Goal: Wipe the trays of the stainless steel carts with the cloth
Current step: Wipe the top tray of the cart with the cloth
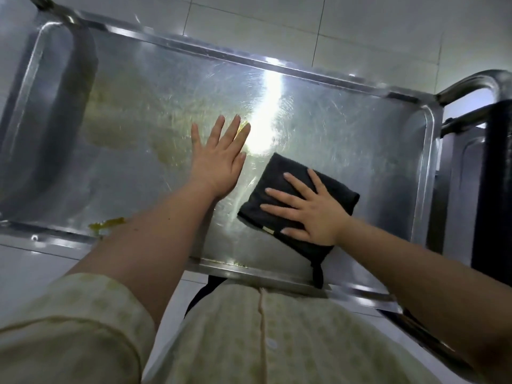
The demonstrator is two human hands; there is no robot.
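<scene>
The top tray (pixel 374 128) of a stainless steel cart fills the view, scratched and glaring under a light. A folded black cloth (pixel 279 176) lies flat on the tray right of centre. My right hand (pixel 313 209) presses down on it, fingers spread over its top. My left hand (pixel 219 156) rests flat on the bare tray just left of the cloth, fingers apart, holding nothing. A yellowish smear (pixel 133 117) covers the tray's left half, and a yellow blob (pixel 108 223) sits at the near rim.
The cart's tubular handle (pixel 471 84) curves up at the right end. A second steel cart (pixel 465 173) and a dark upright post (pixel 496 176) stand just beyond it. White tiled wall (pixel 304 26) runs behind the tray. Pale floor tiles (pixel 30 267) lie below.
</scene>
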